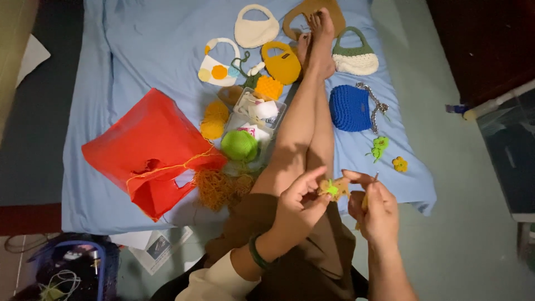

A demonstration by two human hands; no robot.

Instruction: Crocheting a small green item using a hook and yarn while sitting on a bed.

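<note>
we hold a small tan crochet piece (336,188) with a green centre above our lap, between both hands. the left hand (299,205) pinches its left edge, fingers (312,177) narrowed on it. the right hand (378,210) is closed around a crochet hook (375,178), whose tip stands just right of the piece, shaft pointing up and away. both hands are equally near.

A light blue sheet (139,50) carries crocheted bags around a clear box (257,108); a red bag (150,147) lies left of it.
</note>
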